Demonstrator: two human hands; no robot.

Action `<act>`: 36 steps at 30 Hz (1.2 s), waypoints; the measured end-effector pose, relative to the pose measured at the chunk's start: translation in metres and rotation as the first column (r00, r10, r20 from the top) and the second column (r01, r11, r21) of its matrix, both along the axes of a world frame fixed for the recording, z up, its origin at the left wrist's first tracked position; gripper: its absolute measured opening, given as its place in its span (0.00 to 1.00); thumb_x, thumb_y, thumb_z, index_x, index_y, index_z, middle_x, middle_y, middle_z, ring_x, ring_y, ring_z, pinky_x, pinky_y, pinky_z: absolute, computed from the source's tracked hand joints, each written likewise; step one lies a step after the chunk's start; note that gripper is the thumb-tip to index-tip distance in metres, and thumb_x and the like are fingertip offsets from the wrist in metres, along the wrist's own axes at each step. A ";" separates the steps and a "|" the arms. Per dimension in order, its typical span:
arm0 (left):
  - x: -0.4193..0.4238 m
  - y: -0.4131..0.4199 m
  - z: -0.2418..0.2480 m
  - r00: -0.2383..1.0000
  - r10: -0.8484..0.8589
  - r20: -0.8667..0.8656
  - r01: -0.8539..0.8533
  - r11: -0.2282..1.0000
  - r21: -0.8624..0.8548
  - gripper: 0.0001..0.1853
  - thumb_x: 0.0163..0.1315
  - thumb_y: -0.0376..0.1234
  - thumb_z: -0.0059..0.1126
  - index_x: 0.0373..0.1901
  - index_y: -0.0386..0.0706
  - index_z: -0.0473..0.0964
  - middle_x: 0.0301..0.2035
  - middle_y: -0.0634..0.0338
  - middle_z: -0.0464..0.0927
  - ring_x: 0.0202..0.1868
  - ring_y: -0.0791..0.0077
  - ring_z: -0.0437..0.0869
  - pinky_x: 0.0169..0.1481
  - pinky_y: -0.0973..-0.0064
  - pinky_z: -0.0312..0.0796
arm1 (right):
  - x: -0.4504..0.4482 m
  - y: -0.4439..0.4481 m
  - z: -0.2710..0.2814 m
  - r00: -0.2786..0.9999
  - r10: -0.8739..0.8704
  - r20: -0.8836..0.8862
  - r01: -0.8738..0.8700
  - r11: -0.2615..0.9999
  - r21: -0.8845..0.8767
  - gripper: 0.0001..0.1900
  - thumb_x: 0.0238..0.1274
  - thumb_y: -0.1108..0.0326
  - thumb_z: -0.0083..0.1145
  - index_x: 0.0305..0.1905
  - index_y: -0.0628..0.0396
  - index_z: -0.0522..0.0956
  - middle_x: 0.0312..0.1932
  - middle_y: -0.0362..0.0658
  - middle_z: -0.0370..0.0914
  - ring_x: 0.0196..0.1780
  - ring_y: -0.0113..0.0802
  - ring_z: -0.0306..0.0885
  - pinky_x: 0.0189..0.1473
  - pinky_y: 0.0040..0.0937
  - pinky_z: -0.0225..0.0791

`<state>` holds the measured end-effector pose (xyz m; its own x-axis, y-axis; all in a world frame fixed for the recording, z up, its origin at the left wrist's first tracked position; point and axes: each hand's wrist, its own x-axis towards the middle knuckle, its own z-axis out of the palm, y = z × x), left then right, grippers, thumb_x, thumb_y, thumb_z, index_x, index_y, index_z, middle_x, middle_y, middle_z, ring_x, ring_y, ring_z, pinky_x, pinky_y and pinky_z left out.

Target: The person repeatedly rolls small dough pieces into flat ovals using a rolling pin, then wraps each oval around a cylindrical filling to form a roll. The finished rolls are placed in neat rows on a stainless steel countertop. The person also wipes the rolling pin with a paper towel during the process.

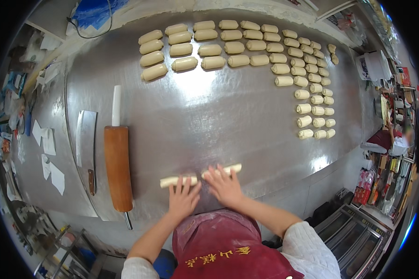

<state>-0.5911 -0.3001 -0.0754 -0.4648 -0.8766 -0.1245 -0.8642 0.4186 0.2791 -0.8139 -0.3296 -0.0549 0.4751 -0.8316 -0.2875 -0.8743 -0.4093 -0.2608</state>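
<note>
Under the fingers of my left hand (183, 199) lies a rolled dough piece (167, 182), pale and slim, flat on the metal worktop (195, 136). My right hand (226, 185) rests its spread fingers on a second dough roll (236, 167), which slants up to the right. Both hands press from above, and neither grips its roll. Part of each roll is hidden beneath the fingers. The two rolls lie end to end with a small gap between them, near the worktop's front edge.
Several rows of short dough rolls (210, 50) line the back and right. A wooden rolling pin (118, 167) and a cleaver (86, 139) lie at left, with paper pieces (57, 178) beyond. A dough scrap (332, 54) sits back right. Another person (399, 144) is at far right.
</note>
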 end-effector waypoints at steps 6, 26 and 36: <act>-0.008 -0.104 0.028 0.990 0.111 0.092 -0.114 0.993 0.030 0.32 0.60 0.54 0.54 0.66 0.58 0.68 0.69 0.51 0.59 0.71 0.54 0.58 0.71 0.44 0.49 | 0.009 -0.083 -0.002 0.981 -0.154 0.117 0.162 0.985 -0.060 0.35 0.62 0.47 0.55 0.72 0.41 0.61 0.74 0.44 0.57 0.76 0.47 0.52 0.70 0.65 0.44; 0.017 -0.091 0.022 -0.121 0.934 -0.336 -0.068 0.330 0.941 0.14 0.73 0.35 0.48 0.52 0.35 0.71 0.33 0.55 0.81 0.26 0.84 0.75 0.32 0.87 0.69 | -0.022 -0.084 -0.004 0.222 -0.831 0.510 0.590 0.531 0.609 0.18 0.66 0.64 0.60 0.55 0.61 0.76 0.38 0.39 0.80 0.36 0.22 0.75 0.38 0.23 0.70; -0.006 -0.050 0.027 0.244 0.923 -0.298 -0.472 0.382 0.795 0.19 0.61 0.36 0.65 0.48 0.35 0.73 0.22 0.63 0.79 0.19 0.83 0.72 0.27 0.83 0.65 | 0.005 -0.027 -0.004 0.003 -0.873 0.487 0.564 0.404 0.720 0.19 0.66 0.67 0.59 0.57 0.63 0.73 0.37 0.38 0.79 0.35 0.18 0.74 0.36 0.20 0.69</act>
